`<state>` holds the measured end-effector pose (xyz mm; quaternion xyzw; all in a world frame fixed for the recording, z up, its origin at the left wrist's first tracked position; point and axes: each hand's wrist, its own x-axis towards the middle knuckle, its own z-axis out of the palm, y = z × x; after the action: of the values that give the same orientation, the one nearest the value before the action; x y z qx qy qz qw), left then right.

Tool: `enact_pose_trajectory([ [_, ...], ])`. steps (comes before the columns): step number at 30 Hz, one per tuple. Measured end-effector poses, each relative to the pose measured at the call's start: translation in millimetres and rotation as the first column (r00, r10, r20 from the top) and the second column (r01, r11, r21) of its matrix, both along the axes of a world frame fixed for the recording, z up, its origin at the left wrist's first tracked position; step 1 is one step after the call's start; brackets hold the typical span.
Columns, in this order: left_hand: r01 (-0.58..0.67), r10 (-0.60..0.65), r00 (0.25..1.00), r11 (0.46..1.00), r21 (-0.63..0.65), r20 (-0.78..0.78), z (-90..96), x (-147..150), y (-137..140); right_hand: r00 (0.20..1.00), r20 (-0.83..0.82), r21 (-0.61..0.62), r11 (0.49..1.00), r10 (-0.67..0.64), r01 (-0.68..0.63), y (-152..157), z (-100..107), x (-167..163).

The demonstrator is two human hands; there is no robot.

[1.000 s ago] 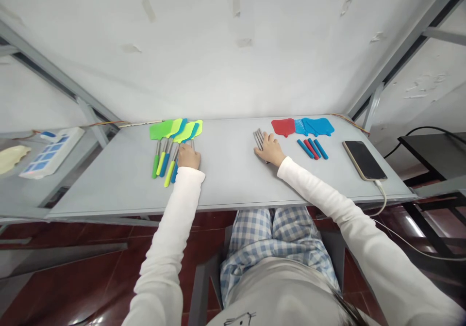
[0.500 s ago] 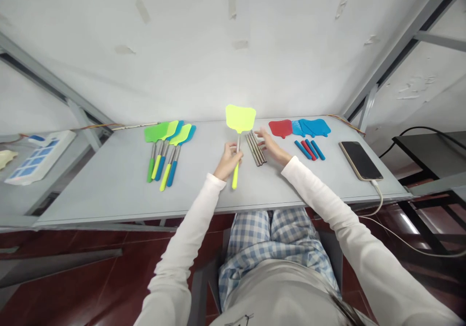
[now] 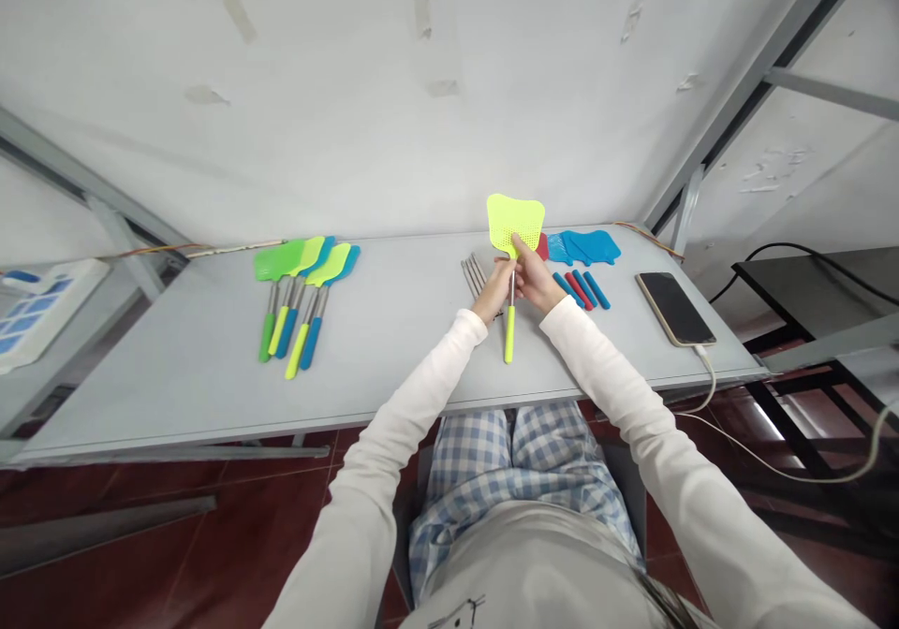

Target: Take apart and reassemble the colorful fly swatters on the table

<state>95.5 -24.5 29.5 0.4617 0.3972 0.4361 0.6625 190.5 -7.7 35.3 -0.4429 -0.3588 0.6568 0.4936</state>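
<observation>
Both hands hold one fly swatter (image 3: pixel 516 217) upright over the table. It has a lime-yellow perforated head, a metal rod and a lime-yellow grip. My left hand (image 3: pixel 496 289) is closed round the rod just under the head. My right hand (image 3: pixel 535 278) pinches the base of the head, its thumb lying on the mesh. Metal rods (image 3: pixel 475 273) lie behind my left hand, partly hidden by it. To the right are a red swatter head (image 3: pixel 542 246), mostly covered, blue swatter heads (image 3: pixel 594 246), and blue and red grips (image 3: pixel 582 289).
On the left of the grey table (image 3: pixel 189 367) lie several whole swatters (image 3: pixel 299 301) in green, lime and blue. A phone (image 3: pixel 675 308) with a white cable (image 3: pixel 711 367) rests at the right. A white wall (image 3: pixel 351 124) stands behind the table.
The lime swatter has moved right, with my left hand on it. My right hand has left the area by the metal rods and taken hold of the head's base. The view has shifted slightly.
</observation>
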Motion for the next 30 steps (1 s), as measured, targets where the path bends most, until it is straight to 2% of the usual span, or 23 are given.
enact_pose_trajectory([
  [2, -0.058, 0.059, 0.992, 0.998, -0.013, 0.113, 1.4, 4.9, 0.4, 0.997, 0.029, 0.038, 0.997, -0.071, 0.070, -1.6, -0.5, -4.2],
  [4, -0.060, 0.069, 0.982, 0.997, -0.056, 0.179, 4.1, 6.9, -1.1, 0.987, 0.031, 0.122, 0.981, -0.156, 0.151, -0.6, -1.4, -7.2],
  [8, -0.014, 0.032, 0.990, 0.992, -0.124, 0.140, 6.3, 7.5, -3.6, 0.952, 0.037, 0.270, 0.920, -0.304, 0.283, 8.6, -6.2, -5.4],
  [11, -0.022, 0.040, 0.993, 0.988, -0.155, 0.114, 5.2, 10.3, -4.3, 0.929, 0.096, 0.330, 0.892, -0.357, 0.308, 15.6, -10.6, 0.1],
  [30, 0.025, -0.004, 0.994, 0.981, -0.191, 0.108, 22.1, 23.6, -11.2, 0.846, 0.099, 0.243, 0.837, -0.525, 0.491, 27.9, -12.9, 10.7],
])
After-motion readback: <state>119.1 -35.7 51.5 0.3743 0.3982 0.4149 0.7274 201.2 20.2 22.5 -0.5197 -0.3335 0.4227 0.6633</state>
